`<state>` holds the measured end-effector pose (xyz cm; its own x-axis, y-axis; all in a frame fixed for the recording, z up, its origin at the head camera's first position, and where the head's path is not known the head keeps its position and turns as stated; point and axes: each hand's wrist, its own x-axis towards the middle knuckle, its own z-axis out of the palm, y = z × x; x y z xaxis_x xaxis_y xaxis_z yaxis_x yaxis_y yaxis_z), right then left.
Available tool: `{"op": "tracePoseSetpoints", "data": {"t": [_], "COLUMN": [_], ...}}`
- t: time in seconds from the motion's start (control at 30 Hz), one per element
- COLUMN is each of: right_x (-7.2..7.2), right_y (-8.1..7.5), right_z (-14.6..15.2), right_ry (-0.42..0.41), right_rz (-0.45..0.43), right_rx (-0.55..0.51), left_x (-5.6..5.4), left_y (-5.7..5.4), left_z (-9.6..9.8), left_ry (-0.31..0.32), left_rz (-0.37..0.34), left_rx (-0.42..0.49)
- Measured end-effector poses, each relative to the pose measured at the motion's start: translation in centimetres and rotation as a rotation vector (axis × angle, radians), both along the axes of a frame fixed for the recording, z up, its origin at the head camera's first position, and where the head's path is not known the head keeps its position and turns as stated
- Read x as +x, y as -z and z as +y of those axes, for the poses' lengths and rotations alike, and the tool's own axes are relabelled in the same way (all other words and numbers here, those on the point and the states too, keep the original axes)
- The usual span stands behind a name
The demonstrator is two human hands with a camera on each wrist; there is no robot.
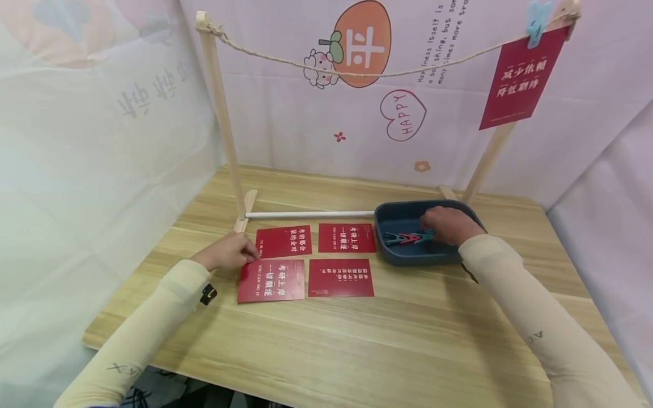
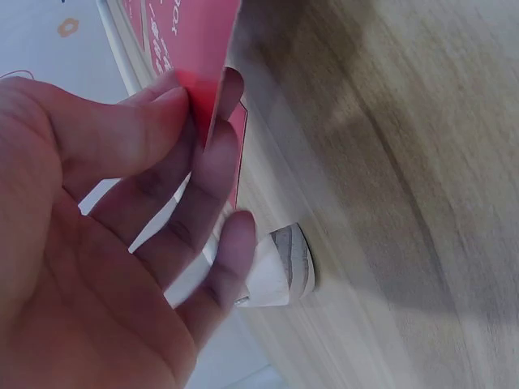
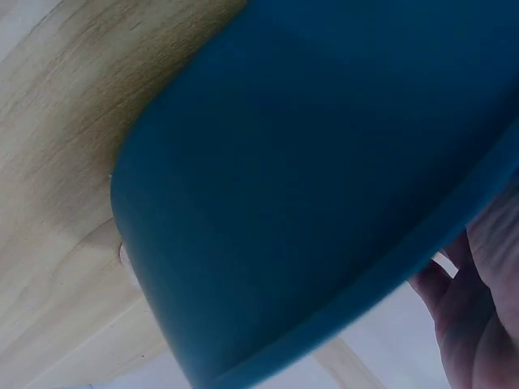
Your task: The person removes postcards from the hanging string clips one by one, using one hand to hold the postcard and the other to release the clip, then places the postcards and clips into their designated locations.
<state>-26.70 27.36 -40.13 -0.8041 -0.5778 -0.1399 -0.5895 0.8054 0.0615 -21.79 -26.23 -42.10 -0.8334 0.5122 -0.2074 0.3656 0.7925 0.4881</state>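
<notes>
My left hand pinches a red card by its far left corner. In the left wrist view, the thumb and fingers close on the edge of that card. Three more red cards lie close by: one behind it, one to its right and one at the back right. My right hand reaches over the rim into a dark blue basin, beside a few blue and red clothespins. Its fingertips are hidden, and I cannot tell whether they grip a clothespin.
A wooden frame stands behind, with a left post, a right post and a white rod low down. Twine sags between the post tops. At its right end a light blue clothespin holds a red card.
</notes>
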Motion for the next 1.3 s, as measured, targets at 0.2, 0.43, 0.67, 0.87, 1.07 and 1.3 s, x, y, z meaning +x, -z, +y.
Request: {"op": "tracePoseSetpoints", "data": {"t": [0.2, 0.43, 0.67, 0.87, 1.07, 1.3], "right_x": [0.1, -0.3, -0.1, 0.2, 0.6, 0.9], "right_y": [-0.2, -0.3, -1.7, -2.6, -3.4, -4.0], "right_z": [-0.3, -0.1, 0.1, -0.2, -0.7, -1.1], "right_ry": [-0.007, 0.038, 0.05, 0.046, 0.047, 0.027], "right_rz": [-0.01, -0.067, -0.086, -0.086, -0.102, -0.073], "right_rx": [0.002, -0.03, -0.084, -0.115, -0.154, -0.185], "left_x": [0.2, 0.4, 0.7, 0.7, 0.5, 0.4], "left_y": [0.0, -0.1, -0.4, -1.1, -1.7, -2.5], "left_z": [0.0, 0.0, 0.1, 0.5, 1.6, 2.9], "left_ry": [0.001, -0.017, -0.039, -0.056, -0.027, -0.072], "left_rz": [0.005, 0.018, 0.022, 0.01, 0.07, 0.065], "left_rx": [-0.013, -0.011, -0.019, 0.004, 0.033, 0.105]}}
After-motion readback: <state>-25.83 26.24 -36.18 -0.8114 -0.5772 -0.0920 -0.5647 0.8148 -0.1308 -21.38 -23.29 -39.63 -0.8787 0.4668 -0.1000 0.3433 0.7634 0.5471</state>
